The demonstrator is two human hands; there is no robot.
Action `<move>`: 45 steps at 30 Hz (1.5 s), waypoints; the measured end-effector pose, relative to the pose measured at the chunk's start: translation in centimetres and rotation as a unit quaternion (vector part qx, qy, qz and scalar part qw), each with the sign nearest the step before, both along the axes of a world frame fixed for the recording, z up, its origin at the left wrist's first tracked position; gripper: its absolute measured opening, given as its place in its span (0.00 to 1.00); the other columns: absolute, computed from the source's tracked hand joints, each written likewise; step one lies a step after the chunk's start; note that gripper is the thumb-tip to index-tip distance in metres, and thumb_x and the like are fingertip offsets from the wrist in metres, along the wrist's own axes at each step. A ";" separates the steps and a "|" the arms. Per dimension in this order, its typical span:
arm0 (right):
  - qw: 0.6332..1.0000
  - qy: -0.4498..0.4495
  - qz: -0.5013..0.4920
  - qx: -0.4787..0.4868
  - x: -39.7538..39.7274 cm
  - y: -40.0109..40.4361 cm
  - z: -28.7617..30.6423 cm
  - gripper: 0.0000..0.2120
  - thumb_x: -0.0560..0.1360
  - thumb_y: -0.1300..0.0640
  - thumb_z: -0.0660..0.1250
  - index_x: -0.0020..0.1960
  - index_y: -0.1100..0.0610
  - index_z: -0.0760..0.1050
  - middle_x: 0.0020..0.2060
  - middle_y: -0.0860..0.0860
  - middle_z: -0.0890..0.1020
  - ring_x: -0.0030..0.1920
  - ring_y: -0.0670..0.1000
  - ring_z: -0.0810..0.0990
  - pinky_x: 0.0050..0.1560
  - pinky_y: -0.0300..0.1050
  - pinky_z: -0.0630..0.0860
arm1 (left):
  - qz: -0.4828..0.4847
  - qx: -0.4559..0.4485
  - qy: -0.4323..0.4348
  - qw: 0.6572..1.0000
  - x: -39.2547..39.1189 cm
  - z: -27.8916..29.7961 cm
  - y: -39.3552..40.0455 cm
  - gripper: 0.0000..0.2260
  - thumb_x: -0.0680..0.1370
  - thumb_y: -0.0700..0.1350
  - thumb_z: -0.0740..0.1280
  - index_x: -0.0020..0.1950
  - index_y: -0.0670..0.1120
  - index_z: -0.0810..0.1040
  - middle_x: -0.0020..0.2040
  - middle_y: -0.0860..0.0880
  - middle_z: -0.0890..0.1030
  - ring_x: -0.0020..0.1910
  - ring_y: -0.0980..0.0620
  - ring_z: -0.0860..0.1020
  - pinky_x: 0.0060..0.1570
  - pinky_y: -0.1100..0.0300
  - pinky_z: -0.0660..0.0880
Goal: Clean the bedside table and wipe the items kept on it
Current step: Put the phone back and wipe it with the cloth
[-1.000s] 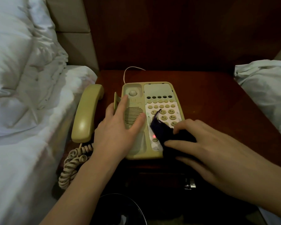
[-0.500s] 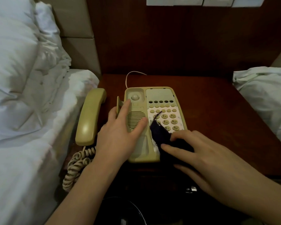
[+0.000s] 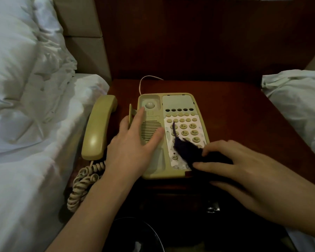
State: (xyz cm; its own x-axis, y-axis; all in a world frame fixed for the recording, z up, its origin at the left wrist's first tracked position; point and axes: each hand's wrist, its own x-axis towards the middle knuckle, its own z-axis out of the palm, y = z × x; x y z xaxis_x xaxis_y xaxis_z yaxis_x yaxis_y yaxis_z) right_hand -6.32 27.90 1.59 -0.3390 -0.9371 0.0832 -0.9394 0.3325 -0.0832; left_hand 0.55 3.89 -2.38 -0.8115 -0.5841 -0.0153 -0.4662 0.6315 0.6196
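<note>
With your left hand (image 3: 133, 148) flat on the phone base (image 3: 173, 135) and right hand (image 3: 244, 171) fingers curled round the dark cloth (image 3: 191, 153), hard wiping could press keys or shove the loose handset (image 3: 98, 128) off the counter's (image 3: 244, 110) left edge.

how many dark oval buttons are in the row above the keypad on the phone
5, side by side in one row just below the blank panel on the phone base, above the pale keys. None looks hidden by the cloth.

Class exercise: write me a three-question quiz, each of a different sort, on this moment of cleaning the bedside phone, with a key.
1. True or false: the handset sits in the cradle of the phone base.
2. Which of the hands holds the dark cloth? A) left hand B) right hand
3. Fill in: the cloth lies on the phone's ______.

Key: 1 false, it lies beside the base; 2 B; 3 keypad.
</note>
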 end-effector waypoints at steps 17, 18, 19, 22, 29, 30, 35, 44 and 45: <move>0.982 -0.004 -0.167 -0.090 -2.5 -10.8 1.7 0.19 0.81 0.46 0.58 0.72 0.46 0.69 0.67 0.43 0.71 0.64 0.48 0.71 0.61 0.44 0.73 | -0.015 0.002 0.033 0.999 0.2 -0.7 -0.5 0.29 0.81 0.69 0.52 0.81 0.68 0.48 0.82 0.54 0.57 0.72 0.43 0.72 0.67 0.44 0.72; 0.986 0.008 -0.153 -0.059 -2.6 -10.8 1.9 0.19 0.81 0.46 0.58 0.71 0.46 0.70 0.67 0.43 0.72 0.63 0.48 0.71 0.61 0.46 0.74 | -0.015 0.001 0.032 0.999 0.2 -0.8 -0.5 0.29 0.81 0.69 0.52 0.81 0.68 0.48 0.82 0.54 0.57 0.72 0.43 0.72 0.67 0.45 0.73; 0.991 0.017 -0.133 -0.023 -2.4 -10.5 2.4 0.18 0.81 0.46 0.58 0.70 0.46 0.72 0.66 0.43 0.72 0.62 0.48 0.72 0.60 0.47 0.75 | -0.014 -0.001 0.031 0.999 0.1 -0.8 -0.6 0.29 0.81 0.68 0.52 0.81 0.68 0.48 0.82 0.53 0.57 0.71 0.43 0.72 0.66 0.45 0.73; 0.994 0.011 -0.060 0.091 -0.8 -9.2 4.0 0.17 0.81 0.45 0.58 0.68 0.44 0.73 0.66 0.40 0.71 0.64 0.45 0.70 0.63 0.45 0.73 | -0.012 -0.002 0.026 1.000 0.0 -0.8 -0.6 0.29 0.81 0.68 0.52 0.80 0.68 0.47 0.82 0.53 0.57 0.71 0.43 0.72 0.66 0.45 0.74; 0.997 0.028 -0.063 0.033 -2.6 -10.8 4.3 0.20 0.81 0.45 0.57 0.73 0.43 0.67 0.71 0.40 0.69 0.67 0.45 0.67 0.68 0.44 0.68 | -0.010 -0.005 0.018 1.000 0.0 -0.8 -0.5 0.29 0.82 0.67 0.52 0.81 0.68 0.46 0.83 0.53 0.54 0.74 0.43 0.69 0.69 0.47 0.70; 0.997 0.025 -0.059 0.042 -2.7 -10.6 4.2 0.21 0.81 0.45 0.58 0.73 0.43 0.66 0.71 0.39 0.68 0.68 0.44 0.66 0.69 0.43 0.67 | -0.010 -0.003 0.016 1.000 0.0 -0.9 -0.5 0.29 0.82 0.67 0.53 0.81 0.68 0.46 0.83 0.53 0.54 0.74 0.43 0.69 0.69 0.47 0.70; 0.986 -0.014 -0.010 0.164 -0.2 -8.5 5.2 0.21 0.81 0.41 0.56 0.73 0.38 0.65 0.70 0.32 0.65 0.69 0.38 0.63 0.73 0.41 0.62 | -0.013 -0.005 0.024 1.000 -0.2 -1.1 -0.6 0.29 0.82 0.67 0.52 0.80 0.68 0.45 0.83 0.54 0.53 0.74 0.42 0.69 0.70 0.45 0.71; 0.996 -0.004 -0.027 0.090 -1.3 -8.7 4.0 0.21 0.81 0.42 0.55 0.74 0.40 0.64 0.72 0.34 0.64 0.68 0.39 0.63 0.71 0.40 0.64 | -0.015 -0.009 0.022 1.000 0.0 -1.0 -0.5 0.29 0.81 0.67 0.51 0.80 0.68 0.45 0.83 0.52 0.54 0.75 0.43 0.68 0.70 0.46 0.69; 0.993 -0.016 -0.012 0.118 -0.6 -8.0 4.4 0.22 0.81 0.41 0.55 0.74 0.39 0.64 0.71 0.32 0.64 0.68 0.37 0.62 0.71 0.39 0.63 | -0.014 -0.013 0.022 1.000 0.0 -1.0 -0.5 0.29 0.81 0.67 0.51 0.80 0.68 0.45 0.83 0.52 0.55 0.75 0.43 0.69 0.70 0.46 0.69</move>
